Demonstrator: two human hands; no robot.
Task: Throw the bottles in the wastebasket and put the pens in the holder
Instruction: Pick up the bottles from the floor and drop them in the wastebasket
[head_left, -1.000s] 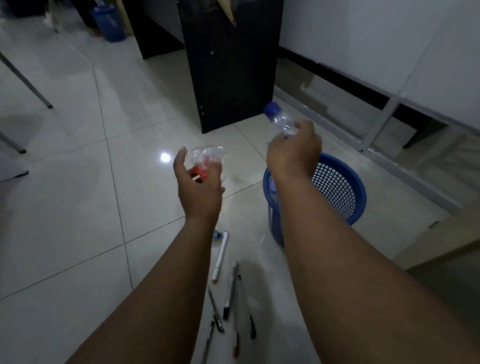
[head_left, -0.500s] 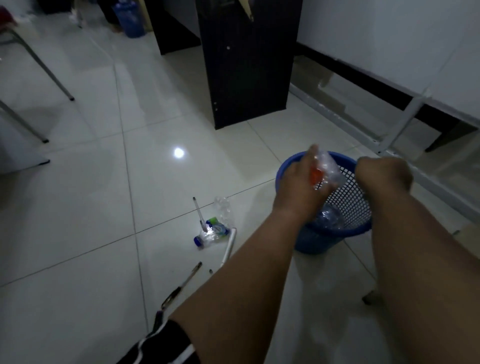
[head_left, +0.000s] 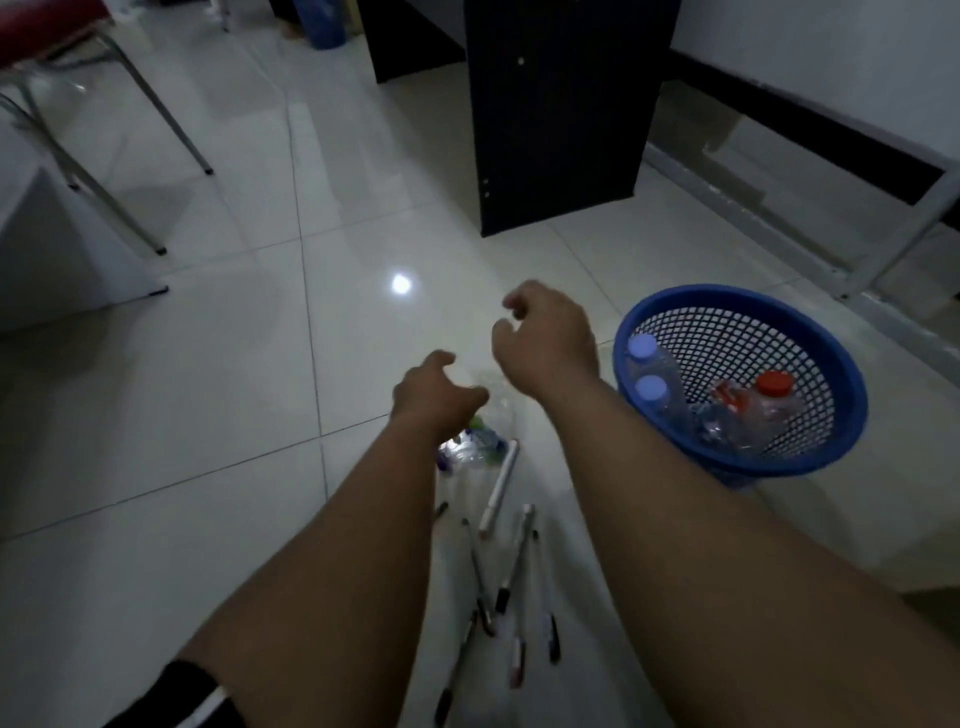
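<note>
A blue mesh wastebasket (head_left: 826, 462) stands on the floor at the right. Inside it lie two clear bottles with pale blue caps (head_left: 652, 384) and a clear bottle with a red cap (head_left: 769, 402). One crushed clear bottle with a green label (head_left: 480, 441) lies on the tiles left of the basket. My left hand (head_left: 436, 397) hovers just above it, fingers loosely curled, holding nothing. My right hand (head_left: 545, 338) is a little higher and to the right, fingers apart and empty. A white marker (head_left: 498, 486) and several pens (head_left: 511, 582) lie on the floor between my forearms.
A dark cabinet (head_left: 561, 114) stands behind the basket. Chair legs (head_left: 135, 93) and a white panel are at the left. A white metal frame (head_left: 893, 234) runs along the right wall. A blue bin (head_left: 324, 23) sits far back.
Both hands have let go of their bottles, which now lie in the wastebasket. Both hands have swung left, toward the crushed bottle on the floor.
</note>
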